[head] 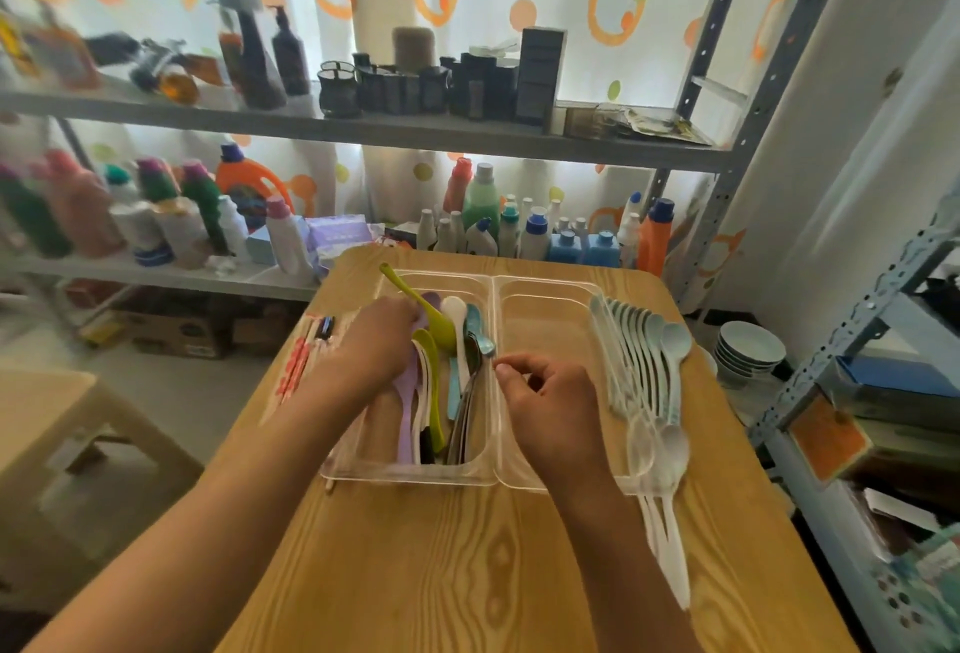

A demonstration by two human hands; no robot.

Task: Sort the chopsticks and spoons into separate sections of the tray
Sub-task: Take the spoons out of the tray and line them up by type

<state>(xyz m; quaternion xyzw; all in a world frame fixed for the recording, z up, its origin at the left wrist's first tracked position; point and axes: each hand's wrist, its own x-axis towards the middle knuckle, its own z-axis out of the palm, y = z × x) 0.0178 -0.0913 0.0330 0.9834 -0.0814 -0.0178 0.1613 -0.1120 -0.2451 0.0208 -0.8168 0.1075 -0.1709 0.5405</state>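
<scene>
Strong backlight through patterned curtain [519, 3] behind shelves [363, 125]; bottles [483, 195] dark against glare. Tabletop [467, 548] evenly lit, shadows soft. Motion blur at left edge. Wide-angle bending at frame edges. Overall softness.

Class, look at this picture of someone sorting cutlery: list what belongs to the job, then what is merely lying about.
Belongs to the job:
- clear tray
- mixed spoons in its left section
- pale blue spoons right of the tray
- chopsticks left of the tray
- left hand
- right hand

Lying about:
- bottles on the shelf
- stacked bowls
- cardboard box
</scene>
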